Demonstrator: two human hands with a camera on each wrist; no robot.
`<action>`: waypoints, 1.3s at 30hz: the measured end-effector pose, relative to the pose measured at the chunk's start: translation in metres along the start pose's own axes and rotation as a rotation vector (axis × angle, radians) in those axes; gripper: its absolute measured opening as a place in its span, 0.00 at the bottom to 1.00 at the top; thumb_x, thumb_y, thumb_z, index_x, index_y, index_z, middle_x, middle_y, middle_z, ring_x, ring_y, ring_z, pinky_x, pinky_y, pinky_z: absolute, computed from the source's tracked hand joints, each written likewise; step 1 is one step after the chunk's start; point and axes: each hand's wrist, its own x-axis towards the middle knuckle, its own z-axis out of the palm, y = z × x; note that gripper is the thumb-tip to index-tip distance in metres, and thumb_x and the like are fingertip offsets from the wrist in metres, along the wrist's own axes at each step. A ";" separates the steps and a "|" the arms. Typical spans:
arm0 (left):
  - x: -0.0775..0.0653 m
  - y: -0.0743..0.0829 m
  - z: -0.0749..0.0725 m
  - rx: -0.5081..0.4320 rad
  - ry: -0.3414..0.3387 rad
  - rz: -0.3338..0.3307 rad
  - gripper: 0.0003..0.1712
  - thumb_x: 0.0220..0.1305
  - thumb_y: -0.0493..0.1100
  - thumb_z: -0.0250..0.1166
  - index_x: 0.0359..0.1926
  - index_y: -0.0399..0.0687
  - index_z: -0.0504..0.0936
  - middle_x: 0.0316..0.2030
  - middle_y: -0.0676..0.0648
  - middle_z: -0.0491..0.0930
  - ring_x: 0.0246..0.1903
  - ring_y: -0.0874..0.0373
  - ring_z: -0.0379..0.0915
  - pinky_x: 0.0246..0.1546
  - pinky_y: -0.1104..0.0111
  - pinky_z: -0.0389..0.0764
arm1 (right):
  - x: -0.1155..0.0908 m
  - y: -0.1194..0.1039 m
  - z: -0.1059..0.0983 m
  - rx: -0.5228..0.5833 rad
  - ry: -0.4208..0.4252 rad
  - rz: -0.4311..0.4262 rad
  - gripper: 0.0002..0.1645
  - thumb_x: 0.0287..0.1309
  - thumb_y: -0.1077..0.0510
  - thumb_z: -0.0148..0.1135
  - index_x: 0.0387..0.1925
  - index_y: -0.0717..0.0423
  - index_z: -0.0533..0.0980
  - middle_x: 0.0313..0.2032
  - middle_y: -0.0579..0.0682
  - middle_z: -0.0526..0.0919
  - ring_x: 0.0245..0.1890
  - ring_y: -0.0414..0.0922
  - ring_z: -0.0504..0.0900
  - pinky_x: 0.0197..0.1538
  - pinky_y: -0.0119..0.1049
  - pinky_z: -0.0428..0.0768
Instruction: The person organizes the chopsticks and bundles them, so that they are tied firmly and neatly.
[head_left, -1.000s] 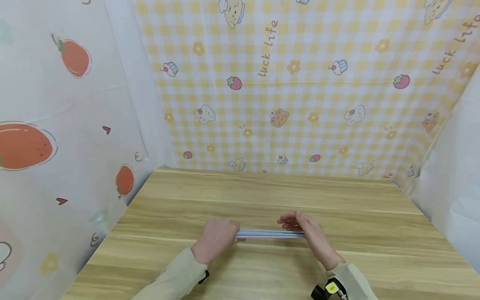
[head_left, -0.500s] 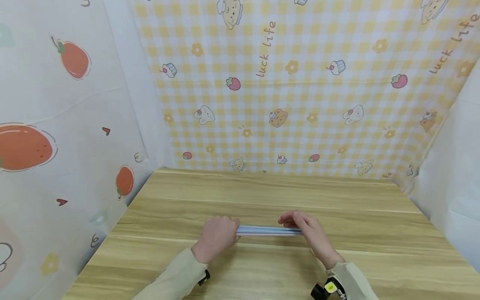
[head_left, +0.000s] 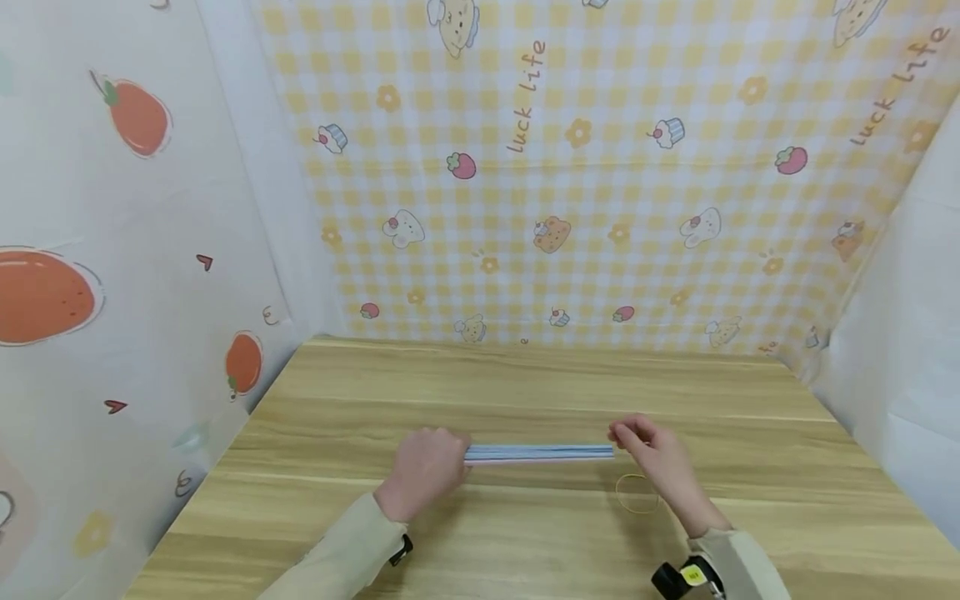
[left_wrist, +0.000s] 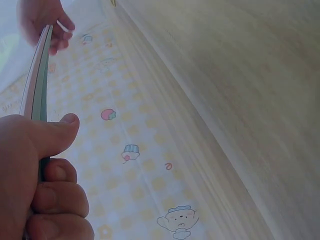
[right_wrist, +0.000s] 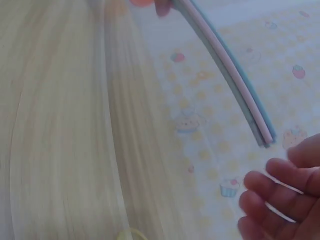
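Observation:
A bundle of thin pastel straws (head_left: 540, 453), in blue, pink and grey-green, stretches sideways above the wooden table in the head view. My left hand (head_left: 429, 473) grips its left end, with the thumb laid along the straws in the left wrist view. Just beyond the bundle's free end is my right hand (head_left: 660, 462), its fingers loosely bent and holding nothing. The right wrist view shows a gap between these fingers (right_wrist: 270, 195) and the straw ends (right_wrist: 266, 142). A thin yellow rubber band (head_left: 637, 493) lies below the right hand, left of its wrist.
The wooden table (head_left: 525, 550) runs back to a yellow checked cloth (head_left: 510, 192). White cloth with printed fruit (head_left: 142, 208) hangs along the left side, and plain white cloth (head_left: 900, 333) along the right.
My right hand has come off the straws' right end and moved right, uncovering the end and the rubber band. The left hand still holds the bundle, slightly higher and further left.

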 end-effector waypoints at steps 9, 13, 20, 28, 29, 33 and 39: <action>0.004 -0.006 -0.001 0.043 0.057 0.030 0.20 0.49 0.47 0.70 0.13 0.54 0.67 0.10 0.58 0.50 0.12 0.68 0.39 0.09 0.77 0.42 | -0.007 0.007 -0.015 -0.331 -0.104 -0.050 0.05 0.59 0.61 0.61 0.34 0.58 0.80 0.29 0.46 0.83 0.29 0.40 0.77 0.32 0.34 0.74; 0.007 -0.008 -0.003 0.063 0.044 0.034 0.22 0.49 0.49 0.71 0.13 0.55 0.65 0.10 0.58 0.48 0.12 0.68 0.39 0.09 0.77 0.42 | -0.015 0.008 -0.012 -0.420 -0.167 -0.040 0.03 0.56 0.60 0.64 0.30 0.56 0.81 0.26 0.44 0.82 0.26 0.38 0.75 0.29 0.32 0.74; 0.006 -0.008 -0.004 0.074 0.050 0.014 0.22 0.49 0.51 0.71 0.13 0.55 0.66 0.10 0.58 0.48 0.12 0.67 0.38 0.09 0.76 0.42 | -0.027 0.014 -0.002 -0.542 -0.202 -0.044 0.04 0.50 0.61 0.68 0.26 0.52 0.79 0.24 0.42 0.78 0.25 0.37 0.73 0.29 0.32 0.74; 0.005 -0.008 -0.003 0.056 0.041 0.014 0.22 0.49 0.48 0.70 0.13 0.54 0.65 0.10 0.58 0.48 0.12 0.67 0.38 0.09 0.76 0.41 | -0.034 0.018 0.005 -0.623 -0.219 -0.037 0.08 0.45 0.61 0.71 0.22 0.49 0.77 0.25 0.43 0.74 0.26 0.39 0.73 0.30 0.36 0.75; 0.005 -0.008 -0.004 0.052 0.038 0.014 0.22 0.49 0.48 0.70 0.13 0.54 0.65 0.10 0.58 0.48 0.12 0.67 0.38 0.10 0.76 0.41 | -0.035 0.018 0.005 -0.627 -0.218 -0.029 0.09 0.45 0.61 0.71 0.22 0.49 0.76 0.25 0.43 0.73 0.26 0.39 0.72 0.29 0.35 0.74; 0.005 -0.007 -0.004 0.036 0.035 0.014 0.22 0.49 0.48 0.70 0.13 0.54 0.65 0.10 0.58 0.48 0.12 0.67 0.39 0.10 0.76 0.41 | -0.038 0.020 0.007 -0.640 -0.200 -0.044 0.11 0.45 0.63 0.70 0.20 0.50 0.75 0.23 0.43 0.70 0.23 0.39 0.69 0.25 0.32 0.70; 0.006 -0.006 -0.006 0.037 0.046 0.028 0.21 0.49 0.49 0.71 0.13 0.54 0.66 0.10 0.59 0.49 0.12 0.67 0.39 0.10 0.76 0.42 | -0.040 0.024 0.008 -0.657 -0.188 -0.071 0.13 0.47 0.66 0.65 0.16 0.52 0.71 0.22 0.44 0.68 0.21 0.40 0.65 0.23 0.30 0.65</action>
